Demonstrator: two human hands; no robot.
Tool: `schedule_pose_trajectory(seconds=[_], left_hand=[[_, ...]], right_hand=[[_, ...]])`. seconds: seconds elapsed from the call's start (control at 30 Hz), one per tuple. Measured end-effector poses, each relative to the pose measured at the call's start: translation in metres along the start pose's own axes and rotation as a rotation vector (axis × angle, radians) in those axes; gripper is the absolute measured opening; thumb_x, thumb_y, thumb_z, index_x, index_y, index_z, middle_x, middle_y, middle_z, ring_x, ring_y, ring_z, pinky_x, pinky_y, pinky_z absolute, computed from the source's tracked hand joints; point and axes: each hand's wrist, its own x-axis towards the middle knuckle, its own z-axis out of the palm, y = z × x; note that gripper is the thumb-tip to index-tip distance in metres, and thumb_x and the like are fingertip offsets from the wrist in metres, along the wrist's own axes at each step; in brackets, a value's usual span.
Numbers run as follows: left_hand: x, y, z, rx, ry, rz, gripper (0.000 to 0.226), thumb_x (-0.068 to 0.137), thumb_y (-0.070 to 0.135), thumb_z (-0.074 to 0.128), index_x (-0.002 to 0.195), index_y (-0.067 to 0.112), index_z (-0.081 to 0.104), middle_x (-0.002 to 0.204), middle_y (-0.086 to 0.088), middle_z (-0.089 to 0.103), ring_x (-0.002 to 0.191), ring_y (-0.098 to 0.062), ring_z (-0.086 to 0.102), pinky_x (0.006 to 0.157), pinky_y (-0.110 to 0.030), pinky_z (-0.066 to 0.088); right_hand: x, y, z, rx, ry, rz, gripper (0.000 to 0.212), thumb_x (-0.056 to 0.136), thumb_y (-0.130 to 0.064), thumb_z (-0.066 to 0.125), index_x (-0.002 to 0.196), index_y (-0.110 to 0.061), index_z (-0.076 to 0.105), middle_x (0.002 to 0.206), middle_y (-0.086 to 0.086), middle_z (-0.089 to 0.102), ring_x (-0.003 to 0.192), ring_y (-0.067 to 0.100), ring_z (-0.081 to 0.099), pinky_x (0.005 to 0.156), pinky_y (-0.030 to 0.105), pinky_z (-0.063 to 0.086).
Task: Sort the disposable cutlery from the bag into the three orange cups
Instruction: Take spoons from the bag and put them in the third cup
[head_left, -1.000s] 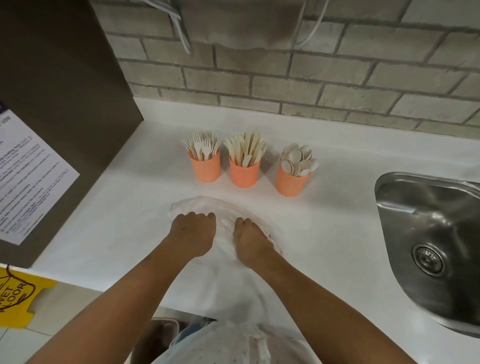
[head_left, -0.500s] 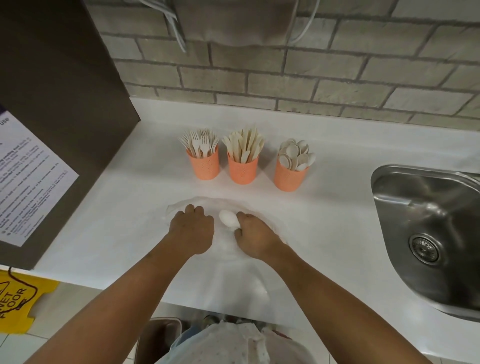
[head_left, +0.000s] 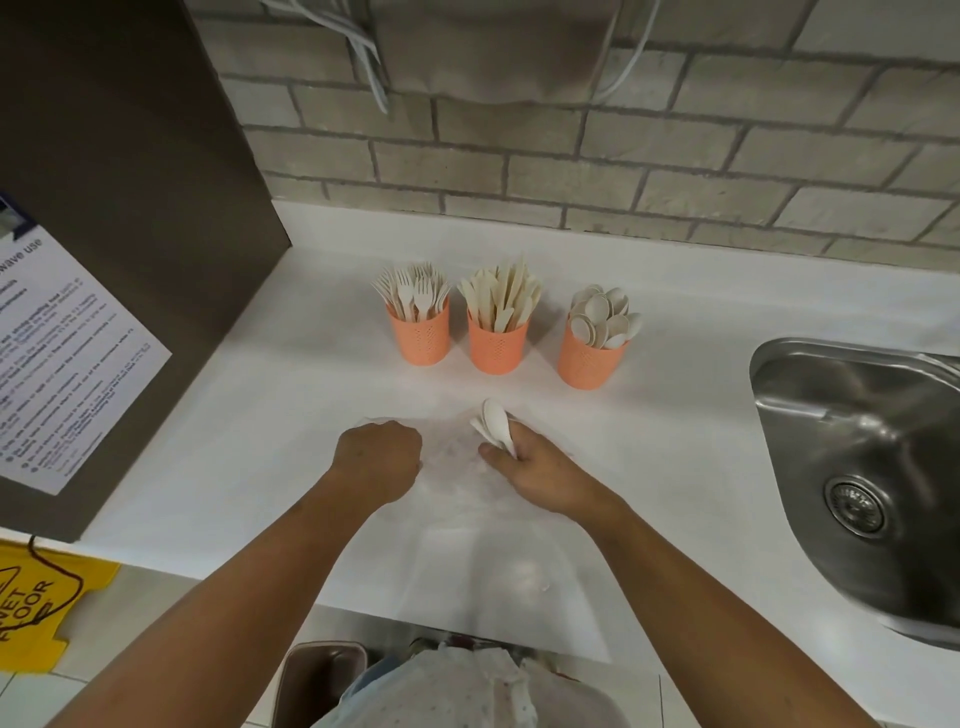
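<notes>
Spoons (head_left: 493, 423) stick up out of the right hand (head_left: 527, 470), which is closed tight around their handles. The round ends point up, the same way as the ones already in the cups, so I think they are held like this to drop in handle first.

The left hand (head_left: 376, 460) is a fist on the clear bag (head_left: 452, 519). It looks like it grips the thin plastic so the bag does not slide. The two hands are apart, with the bag between them. The bag lies flat on the white counter (head_left: 249, 415), close to the person. I cannot tell if anything is left inside.

Behind the bag three orange cups stand in a row: the fork cup (head_left: 418, 340) on the left, the knife cup (head_left: 497, 351) in the middle and the spoon cup (head_left: 589, 364) on the right, nearest the right hand. That cup looks very full, so new ones may be hard to push in.

A metal sink (head_left: 779, 358) sits well off to the right. A paper note (head_left: 67, 364) hangs on the left, and a yellow sign (head_left: 31, 597) is low down.
</notes>
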Motion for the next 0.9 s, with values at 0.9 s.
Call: schedule_pose_trajectory(seconds=[0.9], left_hand=[[0.015, -0.029, 0.012, -0.037, -0.067, 0.056, 0.021, 0.096, 0.017, 0.05, 0.104, 0.016, 0.069, 0.089, 0.001, 0.058, 0.08, -0.024, 0.054, 0.069, -0.028, 0.04]], right_hand=[[0.019, -0.003, 0.037, -0.731, -0.06, 0.085, 0.042, 0.086, -0.027, 0.07, 0.116, -0.016, 0.043, 0.107, -0.002, 0.055, 0.094, 0.021, 0.055, 0.063, 0.031, 0.039]])
